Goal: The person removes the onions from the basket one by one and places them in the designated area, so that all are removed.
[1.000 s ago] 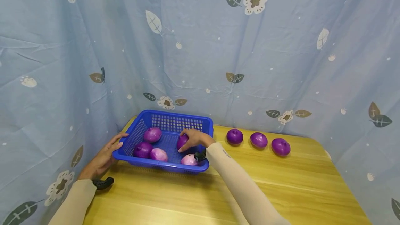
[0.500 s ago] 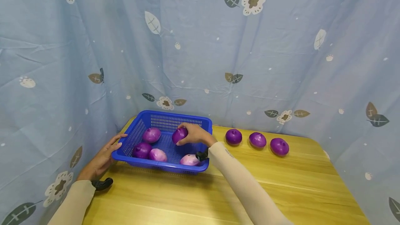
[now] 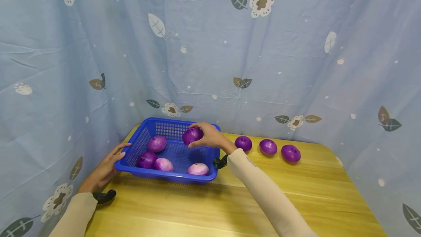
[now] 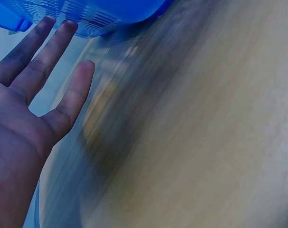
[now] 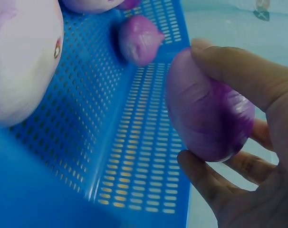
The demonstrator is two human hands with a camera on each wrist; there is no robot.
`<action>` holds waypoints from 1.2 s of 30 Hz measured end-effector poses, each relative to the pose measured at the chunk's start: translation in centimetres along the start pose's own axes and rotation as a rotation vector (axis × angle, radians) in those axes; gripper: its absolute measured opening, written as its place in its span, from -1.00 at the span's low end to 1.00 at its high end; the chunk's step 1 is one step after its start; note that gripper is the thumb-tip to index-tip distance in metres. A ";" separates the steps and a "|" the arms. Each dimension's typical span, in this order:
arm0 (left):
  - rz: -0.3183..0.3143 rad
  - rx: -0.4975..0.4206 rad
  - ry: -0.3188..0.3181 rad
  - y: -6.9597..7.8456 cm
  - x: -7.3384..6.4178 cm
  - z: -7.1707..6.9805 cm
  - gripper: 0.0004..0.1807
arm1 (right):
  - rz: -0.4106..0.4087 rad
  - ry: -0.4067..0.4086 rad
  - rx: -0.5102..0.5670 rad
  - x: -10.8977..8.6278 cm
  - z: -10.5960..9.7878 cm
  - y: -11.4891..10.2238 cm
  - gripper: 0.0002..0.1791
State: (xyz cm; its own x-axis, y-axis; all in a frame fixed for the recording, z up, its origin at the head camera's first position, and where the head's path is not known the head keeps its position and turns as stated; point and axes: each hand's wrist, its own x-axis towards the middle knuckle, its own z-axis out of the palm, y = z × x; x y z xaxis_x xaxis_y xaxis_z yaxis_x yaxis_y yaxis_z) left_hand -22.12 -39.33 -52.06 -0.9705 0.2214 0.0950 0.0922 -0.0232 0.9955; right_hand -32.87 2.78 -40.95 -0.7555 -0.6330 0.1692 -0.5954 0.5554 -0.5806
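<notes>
My right hand (image 3: 211,135) holds a purple onion (image 3: 192,136) between thumb and fingers, raised above the right part of the blue basket (image 3: 167,174). In the right wrist view the held onion (image 5: 208,107) shows close up, with the perforated basket wall behind it. My left hand (image 3: 106,166) lies at the basket's left side, its fingertips touching the rim; in the left wrist view the fingers (image 4: 70,97) are extended. Inside the basket are several onions: a purple one (image 3: 157,144) at the back left, a darker one (image 3: 146,160), and two paler ones, left (image 3: 163,164) and right (image 3: 198,169).
On the wooden table (image 3: 197,211), three purple onions stand in a row right of the basket: a left one (image 3: 243,143), a middle one (image 3: 268,147) and a right one (image 3: 291,153). A blue patterned curtain (image 3: 204,46) hangs behind the table and at both sides.
My right hand has lifted the purple onion from the basket floor up to about the height of the back rim. The left hand keeps its place at the rim.
</notes>
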 end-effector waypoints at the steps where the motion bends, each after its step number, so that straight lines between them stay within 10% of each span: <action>1: -0.002 0.002 0.004 0.0 0.0 0.0 -0.53 | 0.002 0.003 0.012 -0.2 -0.2 0.0 -0.12; 36: -0.014 0.016 -0.001 -0.1 0.1 -0.2 -0.53 | 0.055 0.124 0.084 -8.1 -5.0 4.7 -0.12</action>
State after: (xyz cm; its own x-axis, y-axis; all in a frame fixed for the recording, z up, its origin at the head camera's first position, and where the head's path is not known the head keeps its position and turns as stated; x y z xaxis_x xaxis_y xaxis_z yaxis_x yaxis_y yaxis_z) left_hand -22.30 -39.47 -52.16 -0.9717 0.2221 0.0807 0.0817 -0.0043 0.9966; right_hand -30.92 13.21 -41.08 -0.8172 -0.5287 0.2297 -0.5316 0.5370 -0.6551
